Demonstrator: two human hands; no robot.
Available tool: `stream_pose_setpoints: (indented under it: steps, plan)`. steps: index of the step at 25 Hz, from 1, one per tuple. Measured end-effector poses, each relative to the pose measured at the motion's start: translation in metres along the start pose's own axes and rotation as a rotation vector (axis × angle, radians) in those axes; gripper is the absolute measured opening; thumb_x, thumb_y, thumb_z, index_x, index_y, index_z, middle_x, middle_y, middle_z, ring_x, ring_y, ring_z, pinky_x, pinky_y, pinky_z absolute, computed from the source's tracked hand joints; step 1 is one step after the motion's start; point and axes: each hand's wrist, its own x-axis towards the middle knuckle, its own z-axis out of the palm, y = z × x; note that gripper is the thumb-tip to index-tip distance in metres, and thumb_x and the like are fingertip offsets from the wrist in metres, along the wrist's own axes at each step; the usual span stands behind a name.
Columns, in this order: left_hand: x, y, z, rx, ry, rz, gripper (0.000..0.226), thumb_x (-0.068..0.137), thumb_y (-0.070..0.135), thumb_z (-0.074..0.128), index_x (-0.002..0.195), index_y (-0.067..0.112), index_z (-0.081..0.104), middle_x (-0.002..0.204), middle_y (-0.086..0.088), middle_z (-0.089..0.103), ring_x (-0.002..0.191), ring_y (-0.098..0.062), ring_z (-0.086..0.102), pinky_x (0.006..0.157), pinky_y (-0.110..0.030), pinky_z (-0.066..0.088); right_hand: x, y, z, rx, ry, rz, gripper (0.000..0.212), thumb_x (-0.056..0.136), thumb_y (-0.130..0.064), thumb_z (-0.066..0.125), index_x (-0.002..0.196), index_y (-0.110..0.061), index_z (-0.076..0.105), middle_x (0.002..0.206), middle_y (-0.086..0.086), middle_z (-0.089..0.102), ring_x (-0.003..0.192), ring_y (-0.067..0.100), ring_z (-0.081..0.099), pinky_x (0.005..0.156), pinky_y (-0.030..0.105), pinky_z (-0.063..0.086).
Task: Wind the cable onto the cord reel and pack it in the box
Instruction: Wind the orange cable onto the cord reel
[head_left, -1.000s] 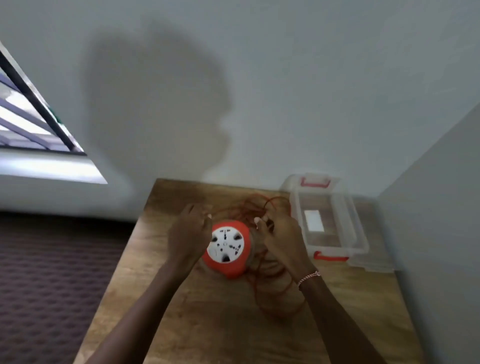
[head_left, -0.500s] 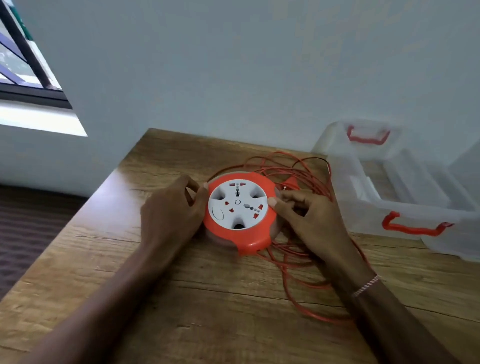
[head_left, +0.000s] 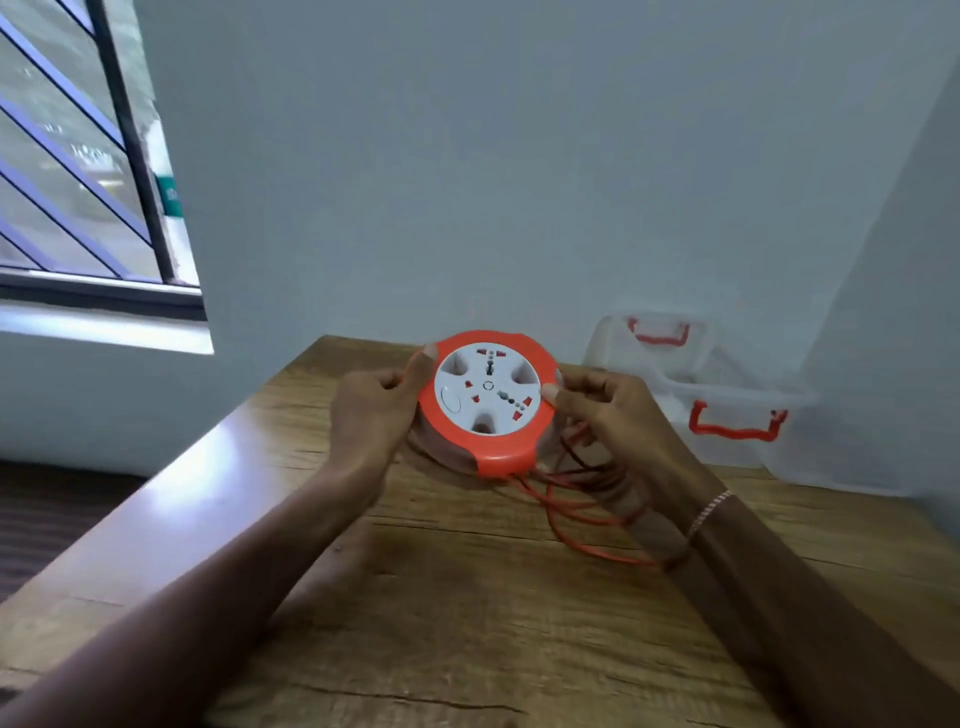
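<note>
Hands grip the round orange cord reel with a white socket face from both sides, holding it tilted toward the camera above the wooden table. The left hand closes on the reel's left rim, thumb tip on the orange edge; the right hand pinches the right rim, thumb on the front face and fingers behind. Loose orange cable hangs from the reel's lower edge and lies in loops on the wood under the right wrist, which wears a thin bracelet (whether the cable touches the bracelet cannot be told). The clear plastic box with red handles stands open at the table's far right corner, just beside the right hand, its lid leaning against the pale wall. The table's left edge runs close under the left forearm; bare wood fills the near half. A barred window sits at upper left.
</note>
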Motion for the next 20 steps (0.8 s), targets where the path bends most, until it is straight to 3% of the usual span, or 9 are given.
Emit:
stream_pose_setpoints:
  steps: [3,5,8,11,14,17,20]
  plan:
    - [-0.004,0.010,-0.002,-0.133,0.006,0.013,0.068,0.087,0.065,0.075,0.044,0.018,0.051,0.053,0.003,0.048,0.058,-0.021,0.038,0.064,-0.039,0.032,-0.009,-0.005,-0.003,0.064,0.004,-0.007,0.018,0.083,-0.028,0.085,0.094,-0.015,0.079,0.093,0.006,0.081,0.093,0.024,0.078,0.077,0.031,0.060]
    - [-0.006,0.011,-0.003,-0.160,0.013,0.037,0.062,0.085,0.067,0.075,0.048,0.020,0.061,0.052,0.006,0.058,0.053,-0.017,0.046,0.062,-0.037,0.038,-0.014,-0.009,-0.003,0.073,0.044,-0.020,0.024,0.079,-0.035,0.088,0.093,-0.017,0.079,0.094,0.003,0.081,0.094,0.022,0.077,0.078,0.031,0.059]
    - [-0.005,0.010,-0.001,-0.191,0.014,0.055,0.065,0.078,0.075,0.075,0.056,0.014,0.067,0.059,-0.005,0.066,0.057,-0.021,0.053,0.064,-0.041,0.041,-0.018,-0.014,-0.006,0.033,0.063,-0.063,0.032,0.078,-0.045,0.087,0.098,-0.021,0.077,0.094,0.002,0.080,0.090,0.018,0.077,0.075,0.030,0.061]
    - [-0.001,0.010,0.000,-0.204,0.009,0.068,0.076,0.072,0.081,0.075,0.060,0.007,0.065,0.061,-0.010,0.066,0.057,-0.021,0.054,0.062,-0.040,0.042,-0.020,-0.014,-0.004,0.089,-0.057,-0.032,0.029,0.088,-0.038,0.080,0.112,-0.023,0.075,0.096,0.009,0.080,0.086,0.031,0.077,0.073,0.039,0.063]
    - [0.003,0.009,0.001,-0.190,-0.005,0.109,0.077,0.080,0.079,0.070,0.060,0.006,0.060,0.061,-0.009,0.059,0.059,-0.022,0.049,0.060,-0.038,0.039,-0.018,-0.010,-0.003,0.131,-0.068,0.003,0.022,0.094,-0.028,0.074,0.115,-0.021,0.075,0.097,0.010,0.080,0.086,0.031,0.077,0.075,0.038,0.062]
    - [-0.001,0.007,0.005,-0.050,-0.077,0.221,0.052,0.091,0.072,0.061,0.086,0.022,0.077,0.077,0.004,0.078,0.066,-0.011,0.069,0.059,-0.028,0.051,-0.016,-0.007,-0.004,0.220,-0.015,0.039,0.023,0.095,-0.025,0.072,0.116,-0.014,0.072,0.100,0.012,0.079,0.091,0.032,0.077,0.077,0.037,0.063]
    - [-0.006,0.005,0.009,0.042,-0.108,0.278,0.039,0.102,0.062,0.049,0.106,0.028,0.069,0.083,0.016,0.077,0.070,-0.003,0.074,0.055,-0.017,0.054,-0.017,-0.006,-0.002,0.221,-0.012,0.072,0.026,0.097,-0.026,0.070,0.120,-0.014,0.071,0.101,0.010,0.080,0.092,0.030,0.077,0.083,0.041,0.063]
